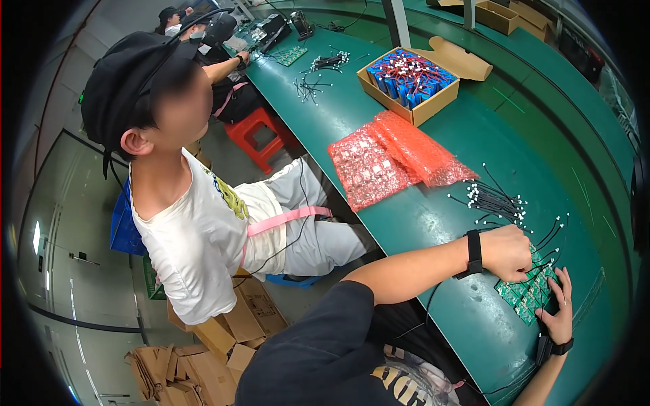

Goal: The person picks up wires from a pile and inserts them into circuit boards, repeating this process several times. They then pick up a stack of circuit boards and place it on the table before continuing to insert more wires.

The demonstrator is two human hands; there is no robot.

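A green circuit board panel (pixel 525 298) lies on the bench at the right, with several thin black cables (pixel 546 266) running over it. Curled in a fist at its upper left edge, my left hand (pixel 504 254) has its fingertips turned down. What it pinches is hidden behind the fingers. My right hand (pixel 559 312) rests against the board's right side, thumb and fingers spread, touching its edge. Just beyond my left hand is a bundle of black cables with white connectors (pixel 497 203).
Red bubble wrap (pixel 372 159) covers part of the green bench (pixel 406 220). Behind it stands a cardboard box (pixel 420 111) of blue battery packs with red wires. A person in a white shirt (pixel 193 237) sits close on my left. Farther off are more cables (pixel 330 62) and a red stool (pixel 259 135).
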